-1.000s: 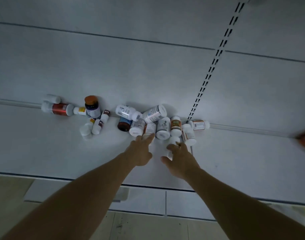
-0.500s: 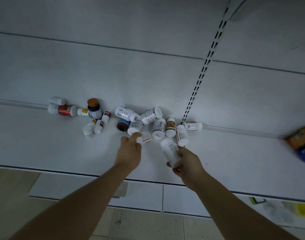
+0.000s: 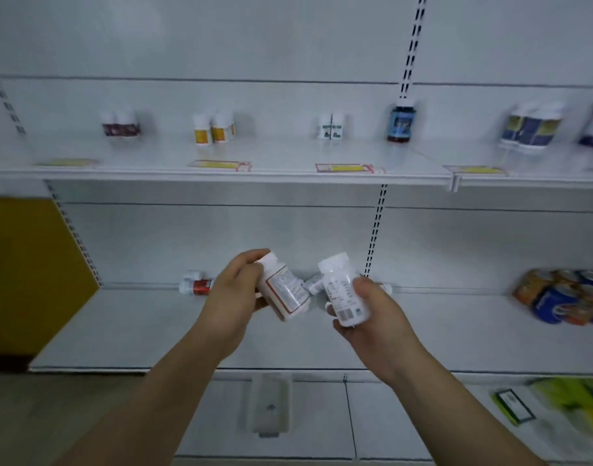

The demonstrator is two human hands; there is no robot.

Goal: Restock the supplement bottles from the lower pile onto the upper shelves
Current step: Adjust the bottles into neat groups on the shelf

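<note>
My left hand grips a white bottle with an orange-edged label, tilted to the right. My right hand grips a second white bottle with a barcode label, nearly upright. Both are raised in front of the lower shelf. Behind my hands lies the pile; only a red-labelled bottle and a small white one show, the others are hidden. On the upper shelf stand small groups: dark-red labels, yellow labels, green-white labels and a dark blue-labelled bottle.
More blue and yellow bottles stand on the upper shelf at the right. Orange and blue packs lie on the lower shelf's right. A yellow panel closes off the left. Price tags line the upper shelf edge. Green packages lie at the bottom right.
Both hands took a bottle each from the pile and lifted it clear. The view tilted upward, bringing the upper shelf into sight.
</note>
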